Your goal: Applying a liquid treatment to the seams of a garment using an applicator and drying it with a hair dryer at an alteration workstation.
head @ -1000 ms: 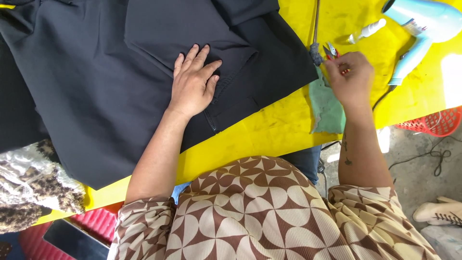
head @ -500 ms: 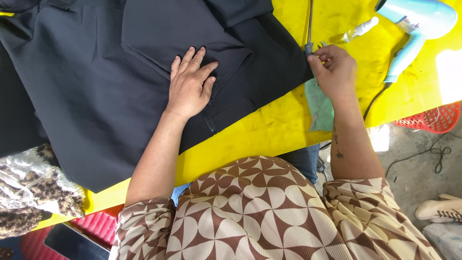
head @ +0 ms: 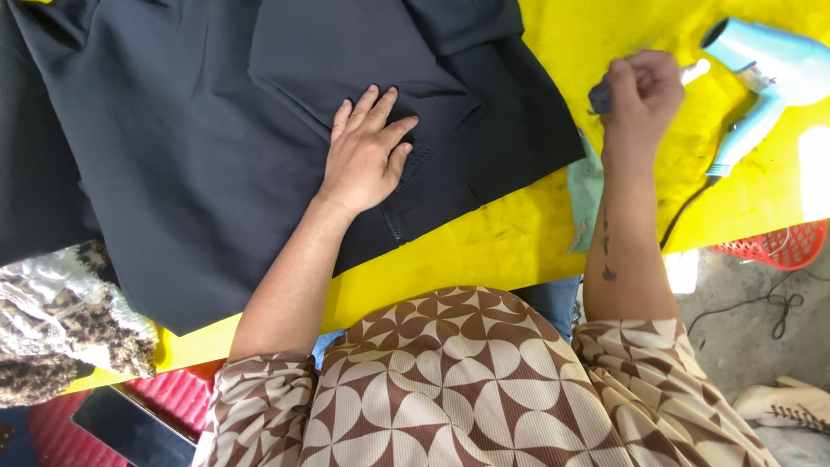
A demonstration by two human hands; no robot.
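The left hand [head: 367, 160] lies flat and unclenched, fingers spread, pressing on the dark navy fabric garment [head: 216, 156] that is spread across the left and middle of the bright yellow table [head: 484, 251], while the right hand [head: 641, 91] is clenched around a small dark grey object [head: 599, 99], too blurred to identify, above the table just right of the garment's edge. A pale blue plastic hair dryer [head: 765, 73] lies near the right hand at the table's far right, a pale green cloth scrap [head: 585, 195] sits beside the right forearm, a red plastic basket [head: 774, 246] stands below the table's right edge, and a leopard-patterned fabric bundle [head: 60, 329] rests at the lower left.
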